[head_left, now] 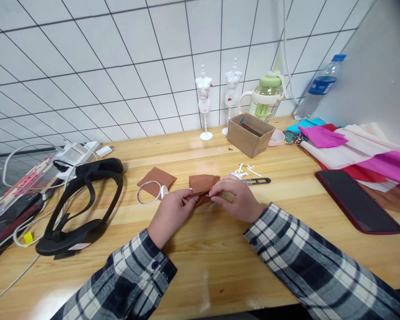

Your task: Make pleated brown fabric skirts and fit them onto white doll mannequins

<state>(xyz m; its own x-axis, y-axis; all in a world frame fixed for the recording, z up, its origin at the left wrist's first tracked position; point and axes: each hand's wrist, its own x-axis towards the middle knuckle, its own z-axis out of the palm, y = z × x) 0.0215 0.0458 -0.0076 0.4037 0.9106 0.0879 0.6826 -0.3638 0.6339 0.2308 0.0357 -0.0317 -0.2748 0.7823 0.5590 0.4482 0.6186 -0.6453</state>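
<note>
A folded piece of brown fabric [204, 183] is held just above the wooden table. My left hand [174, 212] pinches its left and lower edge between thumb and fingers. At the right edge of the fabric, my right hand [237, 198] has thumb and forefinger pressed together, with a tiny pale thing at their tips, too small to name. Left of the hands, a second brown fabric square [160, 177] lies flat, partly under a white ring [138, 195]. Thread snips [258, 181] and small white plastic pieces [242, 169] lie just beyond my right hand.
Two small white dress forms [204, 95] stand at the back near a cardboard box [248, 138], a lidded jug [268, 95] and a water bottle [322, 86]. Coloured fabrics [363, 146] and a phone [356, 202] lie right. A black headset [83, 209] and cables are left.
</note>
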